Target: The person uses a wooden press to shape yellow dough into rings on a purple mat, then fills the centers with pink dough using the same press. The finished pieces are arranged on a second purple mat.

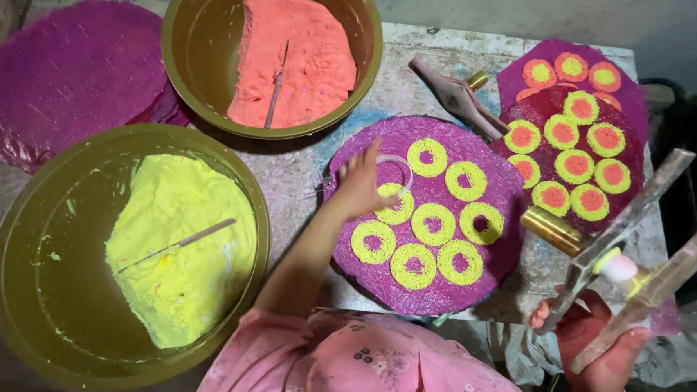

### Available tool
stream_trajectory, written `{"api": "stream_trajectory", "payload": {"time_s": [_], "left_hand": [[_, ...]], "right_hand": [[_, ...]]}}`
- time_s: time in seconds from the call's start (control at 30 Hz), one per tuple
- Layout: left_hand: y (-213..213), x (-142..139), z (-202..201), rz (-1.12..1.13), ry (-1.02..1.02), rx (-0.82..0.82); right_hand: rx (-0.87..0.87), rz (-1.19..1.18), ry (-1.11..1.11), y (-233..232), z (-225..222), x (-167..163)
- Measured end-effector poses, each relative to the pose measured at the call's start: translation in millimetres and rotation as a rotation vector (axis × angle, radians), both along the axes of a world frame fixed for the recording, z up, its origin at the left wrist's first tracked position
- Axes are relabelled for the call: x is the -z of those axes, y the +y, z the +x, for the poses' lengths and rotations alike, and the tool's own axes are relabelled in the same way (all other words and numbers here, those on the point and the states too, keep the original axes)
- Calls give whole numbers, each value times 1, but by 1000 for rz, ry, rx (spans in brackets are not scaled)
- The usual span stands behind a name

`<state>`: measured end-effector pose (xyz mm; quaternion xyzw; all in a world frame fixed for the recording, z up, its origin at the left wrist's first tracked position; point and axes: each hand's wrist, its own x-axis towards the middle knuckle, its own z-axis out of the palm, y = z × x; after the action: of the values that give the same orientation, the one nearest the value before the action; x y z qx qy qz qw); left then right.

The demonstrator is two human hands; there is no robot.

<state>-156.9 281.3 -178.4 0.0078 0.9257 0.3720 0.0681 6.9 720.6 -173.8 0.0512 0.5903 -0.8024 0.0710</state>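
Note:
My left hand [358, 187] reaches over a round purple glittery disc [376, 279] and its fingers rest on a thin white ring [397, 165] set on the disc. Several yellow rings of powder with purple centres [433, 223] lie on the same disc. My right hand [604, 352], stained red, grips a two-armed wooden press tool [637, 232] with a brass cylinder [552, 230] at its end, held over the disc's right edge.
A brass bowl of yellow paste [16, 283] with a stick sits at the left. Behind it is a bowl of orange paste [190, 56]. Finished discs with yellow-and-orange rings [573, 163] lie at the right. Purple discs are stacked [64, 74] at the far left. A second press tool [458, 99] lies on the table.

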Motion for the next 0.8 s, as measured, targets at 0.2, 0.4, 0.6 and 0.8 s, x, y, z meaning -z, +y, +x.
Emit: {"api": "stream_trajectory", "payload": {"time_s": [0.2, 0.4, 0.6, 0.8], "left_hand": [[-10, -24, -29, -110, 129, 38], [-39, -5, -4, 479, 93, -333], [-16, 32, 68, 1434, -18, -552], [29, 57, 165, 1061, 166, -541]], "right_hand": [[81, 63, 1, 3, 18, -8], [135, 108, 10, -2, 36, -13], [97, 21, 20, -8, 27, -2], [10, -92, 54, -26, 6, 9]]}}
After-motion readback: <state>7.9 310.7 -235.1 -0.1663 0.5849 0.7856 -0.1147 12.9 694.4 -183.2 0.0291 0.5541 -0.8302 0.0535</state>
